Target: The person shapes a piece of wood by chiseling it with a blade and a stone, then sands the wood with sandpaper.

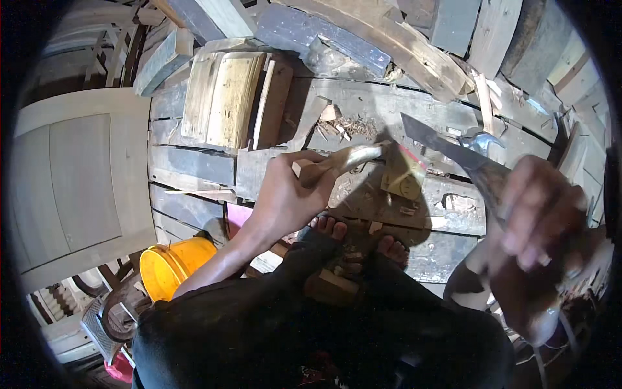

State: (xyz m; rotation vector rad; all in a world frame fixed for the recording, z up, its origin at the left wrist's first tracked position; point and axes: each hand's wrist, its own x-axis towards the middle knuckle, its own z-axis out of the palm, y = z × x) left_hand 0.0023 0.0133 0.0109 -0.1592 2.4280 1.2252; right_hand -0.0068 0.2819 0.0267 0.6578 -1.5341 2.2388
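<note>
My left hand (pixel 291 191), ahead of my knees, is wrapped round a short piece of wood (pixel 355 157). One end of the wood is squared; the other narrows to a pale, freshly cut tip pointing right. On the right, my right hand (pixel 538 207) grips a machete (pixel 447 144), raised above the floor and partly blurred. Its dark blade points up and left, apart from the wood piece. Below the tip of the wood lies a flat yellow packet or card (pixel 402 174) with a red edge. A hammer's metal head (pixel 483 141) shows behind the blade.
Wood chips (pixel 350 126) litter the plank floor (pixel 201 165). Thick wood blocks (pixel 227 100) stand at far left, with beams (pixel 382 42) across the back. A yellow bucket (pixel 178 262) is beside my left forearm, near a pale panel door (pixel 71 181). My bare feet (pixel 330 227) rest on the planks.
</note>
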